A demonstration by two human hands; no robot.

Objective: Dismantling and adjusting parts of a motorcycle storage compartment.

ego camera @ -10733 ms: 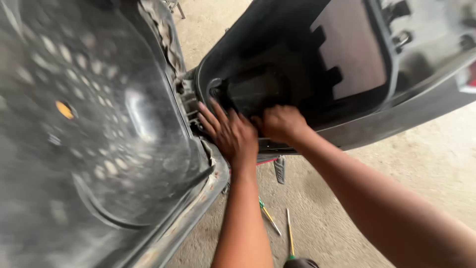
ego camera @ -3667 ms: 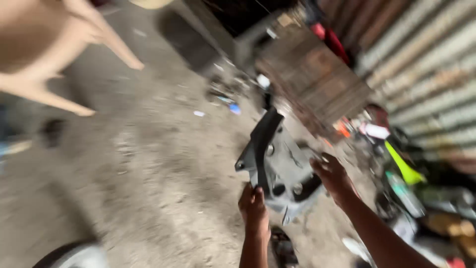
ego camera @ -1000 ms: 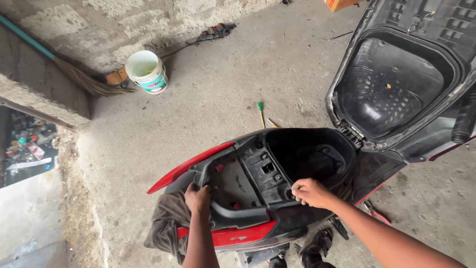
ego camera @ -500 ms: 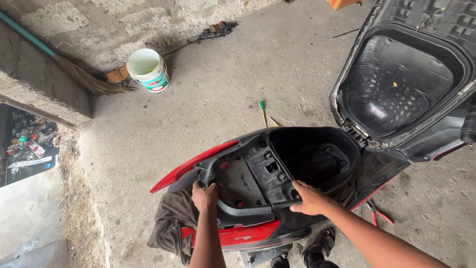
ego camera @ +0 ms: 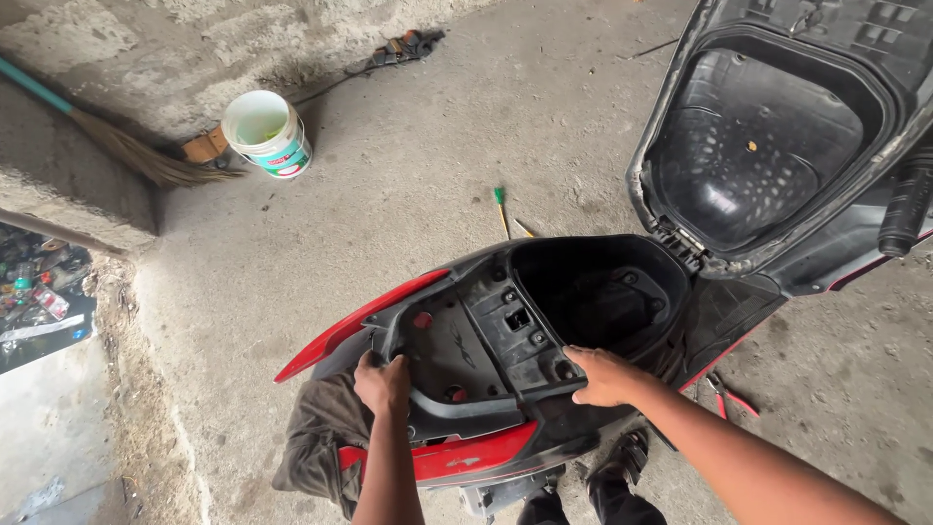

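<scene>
Scooter rear bodywork (ego camera: 486, 340) (black plastic over red panels) sits on the concrete floor (ego camera: 408, 185). Left hand (ego camera: 382, 381) grips its rear grab rail; right hand (ego camera: 604, 375) lies flat, fingers spread, on the storage-bay rim. Beyond, the raised seat (ego camera: 768, 136), a screwdriver (ego camera: 501, 206), a white bucket (ego camera: 266, 132).

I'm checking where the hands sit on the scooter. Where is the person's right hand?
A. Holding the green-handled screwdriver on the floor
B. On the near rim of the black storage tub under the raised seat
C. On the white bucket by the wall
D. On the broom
B: the right hand lies flat on the near rim of the black storage tub, while the left hand grips the scooter's black rear panel.
</scene>
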